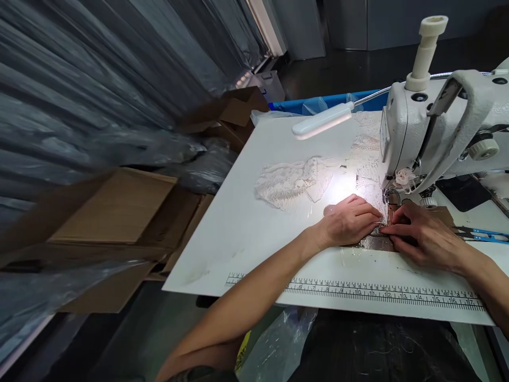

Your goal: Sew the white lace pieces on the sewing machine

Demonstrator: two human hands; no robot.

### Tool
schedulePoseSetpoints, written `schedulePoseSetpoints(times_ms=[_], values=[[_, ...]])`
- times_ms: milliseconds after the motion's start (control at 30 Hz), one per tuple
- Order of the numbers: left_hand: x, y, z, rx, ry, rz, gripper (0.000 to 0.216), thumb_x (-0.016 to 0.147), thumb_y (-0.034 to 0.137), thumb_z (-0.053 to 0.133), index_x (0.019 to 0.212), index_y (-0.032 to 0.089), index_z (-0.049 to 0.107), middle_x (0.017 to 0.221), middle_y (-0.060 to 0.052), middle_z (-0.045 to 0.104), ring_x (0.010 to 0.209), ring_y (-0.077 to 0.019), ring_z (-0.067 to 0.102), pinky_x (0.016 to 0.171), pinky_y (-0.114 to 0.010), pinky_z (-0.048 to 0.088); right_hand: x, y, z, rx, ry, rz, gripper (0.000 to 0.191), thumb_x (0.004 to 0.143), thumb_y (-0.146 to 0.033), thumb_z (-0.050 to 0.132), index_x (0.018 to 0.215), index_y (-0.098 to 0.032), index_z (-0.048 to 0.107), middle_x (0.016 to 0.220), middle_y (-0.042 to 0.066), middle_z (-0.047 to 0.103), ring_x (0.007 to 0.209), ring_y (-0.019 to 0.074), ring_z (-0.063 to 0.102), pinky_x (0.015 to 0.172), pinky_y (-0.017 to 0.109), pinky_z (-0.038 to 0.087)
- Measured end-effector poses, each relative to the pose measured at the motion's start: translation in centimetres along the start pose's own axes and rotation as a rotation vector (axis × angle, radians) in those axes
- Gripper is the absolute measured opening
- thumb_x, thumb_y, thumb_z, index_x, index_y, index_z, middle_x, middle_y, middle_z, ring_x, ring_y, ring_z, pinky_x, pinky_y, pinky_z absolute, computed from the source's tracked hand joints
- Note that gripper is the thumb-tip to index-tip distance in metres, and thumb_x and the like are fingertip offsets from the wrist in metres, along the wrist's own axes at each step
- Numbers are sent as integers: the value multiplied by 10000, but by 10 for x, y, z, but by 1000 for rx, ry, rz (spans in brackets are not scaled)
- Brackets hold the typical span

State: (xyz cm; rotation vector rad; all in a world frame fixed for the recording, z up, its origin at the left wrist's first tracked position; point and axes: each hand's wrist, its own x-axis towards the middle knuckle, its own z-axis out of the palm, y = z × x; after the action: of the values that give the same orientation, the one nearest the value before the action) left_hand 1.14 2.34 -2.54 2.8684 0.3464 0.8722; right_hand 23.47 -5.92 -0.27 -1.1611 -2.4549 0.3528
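Your left hand (350, 222) lies flat, fingers stretched out, its grip wide, pressing on the narrow white lace strip (368, 159) just in front of the needle. Your right hand (421, 233) meets it fingertip to fingertip, fingers bent over the same strip; you cannot tell whether that grip pinches the lace or only presses it down. The strip runs from under your fingers, beneath the foot of the white sewing machine (401, 132), and away across the white counter (246, 223). A grey metal plate (374, 244) shows just below your fingertips. A crumpled white lace piece (292, 183) lies to the left, lit by the white gooseneck lamp (322, 121). Blue-handled scissors (483, 233) rest beside your right wrist. A printed ruler (377, 292) lines the near counter edge.
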Motion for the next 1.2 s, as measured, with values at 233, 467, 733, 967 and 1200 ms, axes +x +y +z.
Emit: schedulePoseSetpoints(times_ms=[233, 467, 733, 967, 1200], values=[[-2, -1, -2, 96, -135, 83, 222, 1018, 233, 487, 932, 186, 686, 1044, -37, 771, 829, -137, 668, 810, -330, 522, 0, -1, -3, 37, -15, 13, 273, 911, -221, 558, 1048, -263, 791, 950, 87, 650, 896, 219, 640, 788, 390, 556], [-3, 0, -2, 196, -63, 147, 220, 1022, 190, 488, 896, 205, 668, 1010, -2, 753, 789, -110, 642, 931, -389, 487, -4, 14, 6, -29, 124, 235, 386, 959, -340, 497, 1267, -250, 711, 1081, 112, 651, 763, 185, 638, 675, 340, 569], [0, 6, -5, 213, -88, 164, 273, 1036, 141, 450, 877, 171, 670, 929, -17, 730, 743, -100, 602, 750, -292, 496, -9, 21, 23, -126, 138, 203, 392, 976, -355, 467, 1267, -252, 710, 1048, 125, 615, 900, 240, 630, 754, 400, 586], [2, 7, -7, 243, -102, 190, 280, 1031, 149, 461, 851, 171, 674, 907, -21, 724, 709, -104, 588, 681, -275, 480, -10, 22, 22, -127, 144, 222, 381, 974, -364, 483, 1267, -275, 710, 1053, 116, 621, 892, 228, 627, 750, 380, 579], [0, 15, -11, 247, -217, 193, 268, 1011, 243, 476, 897, 139, 695, 895, -58, 697, 764, -155, 609, 785, -310, 500, -7, 20, 14, -120, 114, 82, 343, 952, -296, 514, 1200, -306, 751, 1033, 82, 635, 869, 188, 617, 738, 319, 553]])
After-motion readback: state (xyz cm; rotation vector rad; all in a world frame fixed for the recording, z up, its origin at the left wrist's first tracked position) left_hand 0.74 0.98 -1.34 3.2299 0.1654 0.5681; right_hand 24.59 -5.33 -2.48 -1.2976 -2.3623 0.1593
